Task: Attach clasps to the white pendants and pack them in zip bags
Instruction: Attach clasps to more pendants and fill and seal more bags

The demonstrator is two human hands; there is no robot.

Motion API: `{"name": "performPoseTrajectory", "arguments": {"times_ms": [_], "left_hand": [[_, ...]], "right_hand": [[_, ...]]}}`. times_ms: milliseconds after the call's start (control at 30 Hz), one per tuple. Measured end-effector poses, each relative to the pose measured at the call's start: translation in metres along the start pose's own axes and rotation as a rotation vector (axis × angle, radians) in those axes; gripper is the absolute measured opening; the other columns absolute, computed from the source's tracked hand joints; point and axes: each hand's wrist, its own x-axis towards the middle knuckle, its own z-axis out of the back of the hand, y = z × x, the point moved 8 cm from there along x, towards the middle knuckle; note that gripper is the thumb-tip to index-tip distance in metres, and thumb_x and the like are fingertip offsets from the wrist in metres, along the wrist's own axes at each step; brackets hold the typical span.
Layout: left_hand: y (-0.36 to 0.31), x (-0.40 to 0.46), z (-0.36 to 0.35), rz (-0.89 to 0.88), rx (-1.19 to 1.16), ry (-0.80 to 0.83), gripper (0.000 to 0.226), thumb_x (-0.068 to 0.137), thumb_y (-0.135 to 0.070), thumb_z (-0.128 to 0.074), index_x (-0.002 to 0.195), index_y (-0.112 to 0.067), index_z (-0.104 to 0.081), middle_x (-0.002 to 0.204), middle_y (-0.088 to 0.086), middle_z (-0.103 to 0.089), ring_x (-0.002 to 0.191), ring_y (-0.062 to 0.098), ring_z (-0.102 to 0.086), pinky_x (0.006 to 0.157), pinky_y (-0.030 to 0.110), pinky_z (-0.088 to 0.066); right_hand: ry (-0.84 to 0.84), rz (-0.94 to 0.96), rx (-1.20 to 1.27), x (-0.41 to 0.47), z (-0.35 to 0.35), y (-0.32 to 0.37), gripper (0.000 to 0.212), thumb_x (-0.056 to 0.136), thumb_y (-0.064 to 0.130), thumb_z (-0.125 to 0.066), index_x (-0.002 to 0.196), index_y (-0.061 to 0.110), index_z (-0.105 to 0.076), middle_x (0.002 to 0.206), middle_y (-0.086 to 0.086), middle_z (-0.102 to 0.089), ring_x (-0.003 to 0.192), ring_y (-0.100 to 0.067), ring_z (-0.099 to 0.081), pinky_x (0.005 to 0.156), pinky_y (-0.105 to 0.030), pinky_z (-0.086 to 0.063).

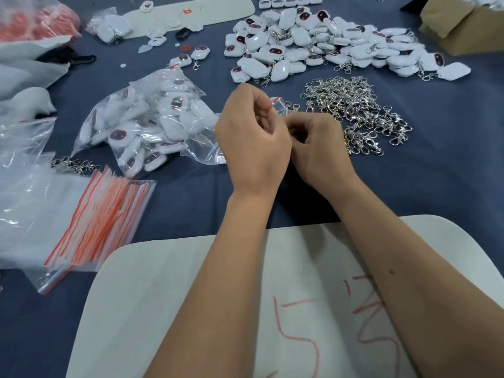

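Observation:
My left hand (252, 140) and my right hand (317, 148) meet over the blue table, fingers curled. Between them they pinch a small clear zip bag (278, 103) with a red strip; only its top corner shows above the fingers, and its contents are hidden. A pile of silver clasps (354, 110) lies just right of my hands. Beyond it spreads a heap of white pendants (313, 47) with dark red faces, many with clasps on. A large clear bag of pendants (147, 124) lies to the left.
A stack of empty red-striped zip bags (90, 225) lies at the left front. A white board with red writing (272, 309) lies under my forearms. A cardboard box (463, 23) stands at the back right; plastic bags crowd the left edge.

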Motion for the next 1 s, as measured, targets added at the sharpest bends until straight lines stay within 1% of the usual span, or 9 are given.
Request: {"name": "performPoseTrajectory", "arguments": {"times_ms": [167, 300, 467, 567, 633, 733, 867, 933, 1000], "left_hand": [[-0.001, -0.001, 0.001, 0.013, -0.022, -0.005, 0.010, 0.075, 0.006, -0.060, 0.078, -0.003, -0.058, 0.074, 0.005, -0.060, 0.065, 0.019, -0.054, 0.062, 0.035, -0.048], [-0.008, -0.008, -0.008, 0.038, 0.006, 0.007, 0.017, 0.073, 0.009, -0.061, 0.081, -0.005, -0.056, 0.080, 0.004, -0.057, 0.071, 0.020, -0.052, 0.065, 0.035, -0.046], [0.001, -0.013, -0.031, 0.068, 0.130, 0.258, 0.010, 0.082, 0.002, -0.059, 0.086, -0.006, -0.058, 0.083, 0.007, -0.063, 0.080, 0.025, -0.055, 0.072, 0.032, -0.038], [0.004, -0.025, -0.052, 0.016, 0.283, 0.518, 0.010, 0.086, -0.006, -0.059, 0.096, -0.006, -0.061, 0.097, 0.013, -0.067, 0.092, 0.033, -0.058, 0.075, 0.036, -0.038], [0.003, -0.030, -0.056, 0.007, 0.284, 0.580, 0.013, 0.085, -0.007, -0.061, 0.098, -0.006, -0.060, 0.101, 0.015, -0.064, 0.093, 0.034, -0.056, 0.075, 0.036, -0.037], [0.008, -0.027, -0.056, 0.042, 0.258, 0.561, 0.010, 0.085, -0.007, -0.060, 0.095, -0.006, -0.060, 0.099, 0.013, -0.061, 0.091, 0.030, -0.055, 0.074, 0.032, -0.036], [0.022, -0.022, -0.052, 0.109, 0.325, 0.520, 0.009, 0.086, -0.008, -0.057, 0.093, -0.006, -0.064, 0.102, 0.012, -0.057, 0.095, 0.027, -0.051, 0.082, 0.029, -0.036], [0.027, -0.019, -0.048, 0.153, 0.315, 0.492, 0.009, 0.086, -0.007, -0.058, 0.091, -0.005, -0.064, 0.101, 0.011, -0.056, 0.094, 0.027, -0.051, 0.082, 0.029, -0.038], [0.031, -0.017, -0.046, 0.171, 0.305, 0.486, 0.009, 0.085, -0.007, -0.059, 0.090, -0.006, -0.066, 0.100, 0.011, -0.060, 0.094, 0.025, -0.053, 0.080, 0.026, -0.037]], "right_hand": [[0.213, 0.071, 0.180, -0.003, -0.013, 0.013, 0.046, 0.082, -0.026, -0.048, 0.098, 0.009, -0.074, 0.088, 0.008, -0.073, 0.085, 0.004, -0.065, 0.077, -0.016, -0.049], [0.277, 0.031, 0.279, -0.002, -0.017, 0.012, 0.041, 0.095, -0.015, -0.054, 0.088, 0.021, -0.070, 0.077, 0.020, -0.072, 0.076, 0.009, -0.062, 0.070, -0.012, -0.048], [-0.314, -0.095, 0.103, 0.017, 0.032, -0.008, 0.040, 0.079, -0.018, -0.040, 0.086, 0.001, -0.074, 0.082, -0.011, -0.075, 0.077, -0.021, -0.075, 0.073, -0.039, -0.063], [-0.457, -0.032, -0.163, 0.041, 0.047, 0.002, 0.038, 0.073, -0.005, -0.036, 0.080, 0.005, -0.072, 0.077, -0.005, -0.072, 0.073, -0.025, -0.072, 0.072, -0.042, -0.059], [-0.282, -0.018, -0.440, 0.075, 0.034, 0.005, 0.039, 0.076, -0.001, -0.040, 0.088, 0.010, -0.075, 0.087, -0.002, -0.073, 0.090, -0.027, -0.070, 0.082, -0.036, -0.053], [0.079, 0.011, -0.835, 0.119, 0.000, -0.010, 0.043, 0.088, -0.002, -0.049, 0.121, 0.016, -0.069, 0.127, -0.014, -0.066, 0.125, -0.034, -0.053, 0.106, -0.035, -0.039], [0.411, -0.073, -0.980, 0.140, -0.029, -0.040, 0.077, 0.093, -0.003, -0.052, 0.160, 0.031, -0.031, 0.171, -0.010, -0.013, 0.157, -0.037, -0.007, 0.124, -0.056, -0.024], [0.447, -0.085, -0.994, 0.144, -0.033, -0.048, 0.079, 0.095, -0.004, -0.050, 0.163, 0.027, -0.025, 0.172, -0.012, -0.011, 0.157, -0.038, -0.010, 0.126, -0.053, -0.021], [0.364, -0.037, -1.005, 0.149, -0.029, -0.044, 0.060, 0.097, 0.001, -0.054, 0.154, 0.015, -0.041, 0.161, -0.019, -0.031, 0.147, -0.040, -0.031, 0.120, -0.046, -0.032]]}}
